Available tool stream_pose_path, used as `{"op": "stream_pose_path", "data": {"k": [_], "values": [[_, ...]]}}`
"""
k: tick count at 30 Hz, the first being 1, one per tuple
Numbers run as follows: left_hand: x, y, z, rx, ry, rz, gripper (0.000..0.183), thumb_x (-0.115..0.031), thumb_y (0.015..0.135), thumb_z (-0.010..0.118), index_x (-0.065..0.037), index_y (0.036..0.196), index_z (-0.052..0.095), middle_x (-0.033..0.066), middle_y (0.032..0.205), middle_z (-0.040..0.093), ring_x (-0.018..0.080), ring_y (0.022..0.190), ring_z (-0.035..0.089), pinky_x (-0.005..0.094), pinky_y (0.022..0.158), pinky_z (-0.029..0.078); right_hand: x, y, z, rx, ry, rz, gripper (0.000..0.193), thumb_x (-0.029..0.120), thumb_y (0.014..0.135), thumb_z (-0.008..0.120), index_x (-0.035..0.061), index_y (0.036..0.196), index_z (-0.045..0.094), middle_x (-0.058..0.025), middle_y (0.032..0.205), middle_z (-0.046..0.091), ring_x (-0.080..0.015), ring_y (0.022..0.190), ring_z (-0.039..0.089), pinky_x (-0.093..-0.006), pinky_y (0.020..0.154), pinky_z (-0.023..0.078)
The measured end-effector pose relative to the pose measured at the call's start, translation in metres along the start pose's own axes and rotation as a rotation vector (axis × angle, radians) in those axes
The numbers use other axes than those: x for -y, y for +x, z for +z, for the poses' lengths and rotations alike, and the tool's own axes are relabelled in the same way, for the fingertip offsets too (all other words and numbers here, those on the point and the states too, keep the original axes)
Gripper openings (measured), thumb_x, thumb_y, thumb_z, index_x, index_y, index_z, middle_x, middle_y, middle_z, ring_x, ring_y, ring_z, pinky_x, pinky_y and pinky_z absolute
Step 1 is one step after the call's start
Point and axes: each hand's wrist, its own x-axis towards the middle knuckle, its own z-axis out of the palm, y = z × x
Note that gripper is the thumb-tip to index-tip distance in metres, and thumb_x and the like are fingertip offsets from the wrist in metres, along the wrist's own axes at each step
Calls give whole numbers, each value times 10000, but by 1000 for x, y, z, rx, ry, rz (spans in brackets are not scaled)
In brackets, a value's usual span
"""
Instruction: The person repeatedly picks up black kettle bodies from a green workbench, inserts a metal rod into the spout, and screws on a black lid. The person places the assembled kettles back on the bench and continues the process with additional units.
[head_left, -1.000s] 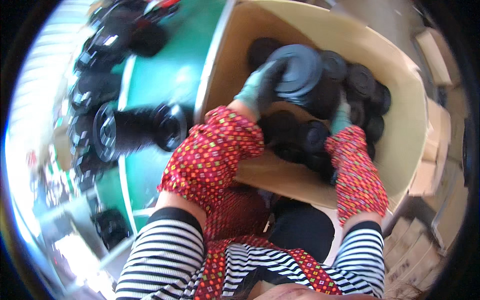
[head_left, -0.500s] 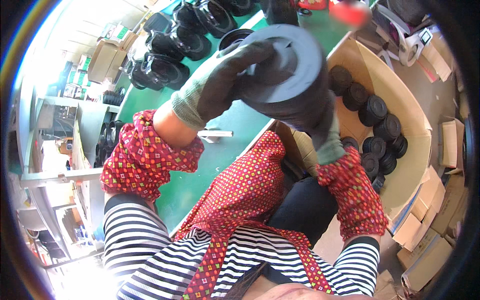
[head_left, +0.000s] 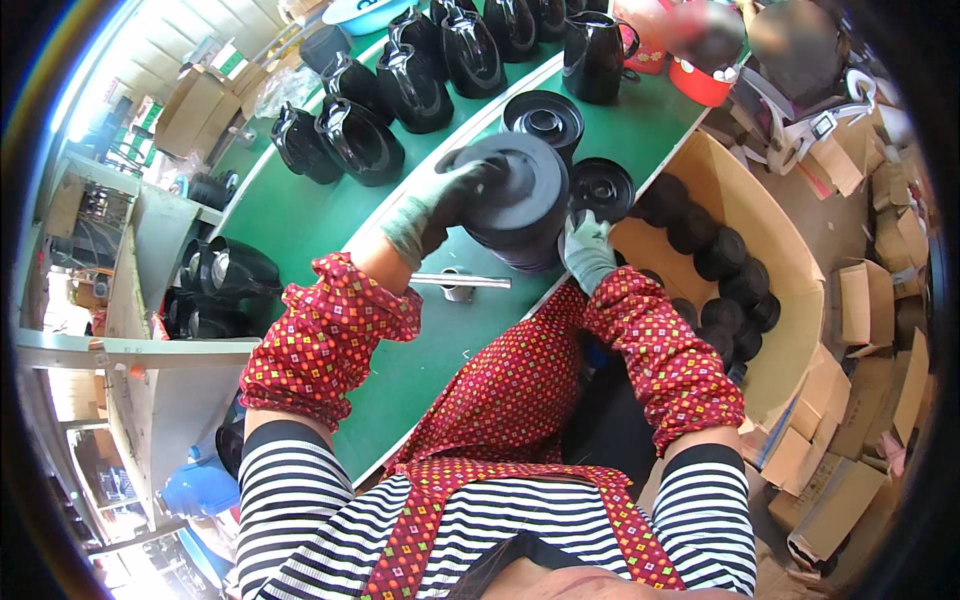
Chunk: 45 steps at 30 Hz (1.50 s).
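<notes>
A thick stack of round black plastic pieces [head_left: 520, 190] with a flat grey-black top stands tilted over the green table, close to its near edge. My left hand [head_left: 448, 203], in a grey-green glove with dark palm and fingers, grips its left side and top rim. On the stack's right side rests my right hand [head_left: 588, 248], gloved the same, fingers bent and partly hidden. Just behind are two more round black pieces with ringed tops, one [head_left: 543, 118] farther back and one [head_left: 604, 188] beside my right fingertips. A metal bar [head_left: 465, 281] lies by the stack's near side.
Shiny black jugs [head_left: 415, 90] stand in rows at the back of the green table [head_left: 340, 225]. At the right, a large cardboard box [head_left: 785, 225] holds several round black pieces [head_left: 720, 255]. More black jugs [head_left: 235, 275] lie on the left. A red container [head_left: 700, 82] sits at the far right.
Both hands have lowered the stack from close to the camera down toward the table. The round pieces behind it and the metal bar now show more fully.
</notes>
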Motion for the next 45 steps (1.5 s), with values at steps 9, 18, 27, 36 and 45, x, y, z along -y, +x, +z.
{"op": "stream_pose_path", "data": {"k": [9,18,27,36,45], "values": [[16,14,1,125,-55,23,654,-420,934,785,-56,1443,595,110,1333,697,226,1198,662,363,1031,507,84,-129,-179,409,1299,206,707,679,1016,520,224,1556,480,-59,1434,632,-224,1275,625,-464,971,552],[-48,-13,-68,126,-170,178,515,-433,922,780,-88,1299,715,72,1175,737,182,1029,712,335,854,585,228,-150,-218,341,1169,-290,874,614,988,654,-18,1551,433,-150,1397,612,-238,1256,617,-346,1058,520],[51,35,-154,-90,78,-107,684,-706,880,722,-230,1369,689,57,1272,721,223,1095,679,439,867,567,232,-14,14,527,1494,158,670,597,1019,573,88,1455,574,-117,1307,701,-262,1129,712,-422,996,584],[78,-3,-187,-825,699,467,979,-581,787,851,-119,1550,446,242,1463,515,438,1394,472,548,1202,309,212,-65,-10,490,1546,57,724,626,1033,555,37,1454,575,-157,1333,689,-317,1107,732,-482,964,616],[99,-147,-409,-1387,1444,-169,945,-477,817,804,-87,1581,408,221,1711,244,501,1600,64,716,1251,114,214,-187,-64,394,1197,-53,517,421,1086,534,43,1439,539,-94,1311,615,-207,1106,659,-379,954,572]]}}
